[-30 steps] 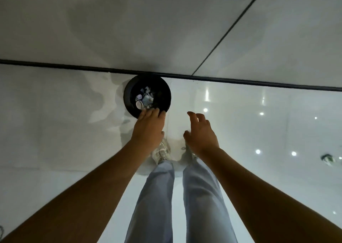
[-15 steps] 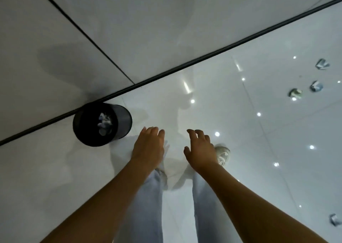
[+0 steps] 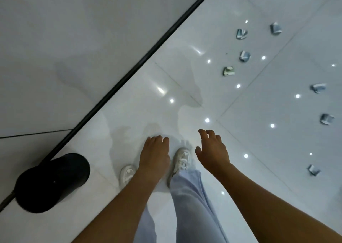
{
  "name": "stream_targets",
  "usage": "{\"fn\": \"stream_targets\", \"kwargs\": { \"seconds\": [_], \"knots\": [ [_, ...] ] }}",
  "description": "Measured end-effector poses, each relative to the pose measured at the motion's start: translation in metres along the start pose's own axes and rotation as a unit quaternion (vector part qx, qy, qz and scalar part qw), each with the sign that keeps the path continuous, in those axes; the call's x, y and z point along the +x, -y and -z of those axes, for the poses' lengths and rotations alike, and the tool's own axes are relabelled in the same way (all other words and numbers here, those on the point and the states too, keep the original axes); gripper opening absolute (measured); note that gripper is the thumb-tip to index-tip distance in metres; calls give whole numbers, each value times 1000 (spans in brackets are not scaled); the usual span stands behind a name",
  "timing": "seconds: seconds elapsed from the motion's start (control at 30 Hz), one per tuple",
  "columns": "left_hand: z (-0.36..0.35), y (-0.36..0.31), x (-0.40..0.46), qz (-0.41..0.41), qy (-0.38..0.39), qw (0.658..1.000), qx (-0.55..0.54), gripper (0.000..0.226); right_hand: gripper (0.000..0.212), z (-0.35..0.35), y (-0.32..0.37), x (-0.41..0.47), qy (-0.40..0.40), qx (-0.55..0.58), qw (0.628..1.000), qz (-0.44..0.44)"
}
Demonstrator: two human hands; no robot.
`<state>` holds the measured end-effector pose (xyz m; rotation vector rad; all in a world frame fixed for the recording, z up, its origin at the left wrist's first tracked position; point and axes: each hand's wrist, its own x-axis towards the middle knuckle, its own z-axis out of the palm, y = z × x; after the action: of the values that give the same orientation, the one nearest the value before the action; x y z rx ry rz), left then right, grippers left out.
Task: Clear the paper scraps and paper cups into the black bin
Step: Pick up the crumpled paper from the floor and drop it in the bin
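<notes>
Scraps lie ahead and to the right on the floor [image 3: 185,98], well apart from both hands; nearest one [image 3: 229,71] sits up-right of the right hand [image 3: 212,152], so that hand is closer. Left hand [image 3: 154,155] and right hand both empty, fingers loosely spread. Bin [image 3: 52,182] is behind-left, by the wall; its opening faces away, contents hidden. Can't tell cups from crumpled paper at this range. One scrap [image 3: 340,194] is cut off at the right edge.

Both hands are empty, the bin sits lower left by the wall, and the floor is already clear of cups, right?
Not quite. In the head view the floor is not clear: crushed cups lie upper right. Left hand and right hand are empty; bin is lower left.
</notes>
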<state>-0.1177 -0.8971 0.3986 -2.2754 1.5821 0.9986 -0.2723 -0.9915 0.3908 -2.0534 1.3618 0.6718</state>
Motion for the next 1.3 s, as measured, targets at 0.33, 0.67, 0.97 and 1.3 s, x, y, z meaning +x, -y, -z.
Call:
{"fn": "stream_targets", "kwargs": {
  "seconds": [0.33, 0.67, 0.97, 1.3],
  "knots": [
    [68, -67, 109, -62, -18, 997, 39, 45, 57, 68, -67, 54, -39, 93, 990, -96],
    [157, -91, 232, -126, 46, 987, 93, 46, 58, 153, -86, 140, -58, 187, 963, -186],
    [191, -128, 329, -140, 108, 975, 137, 45, 56, 195, -123, 224, -74, 250, 939, -225],
    [240, -205, 426, -135, 93, 978, 126, 44, 57, 251, -183, 285, -54, 271, 929, -247]
  ]
}}
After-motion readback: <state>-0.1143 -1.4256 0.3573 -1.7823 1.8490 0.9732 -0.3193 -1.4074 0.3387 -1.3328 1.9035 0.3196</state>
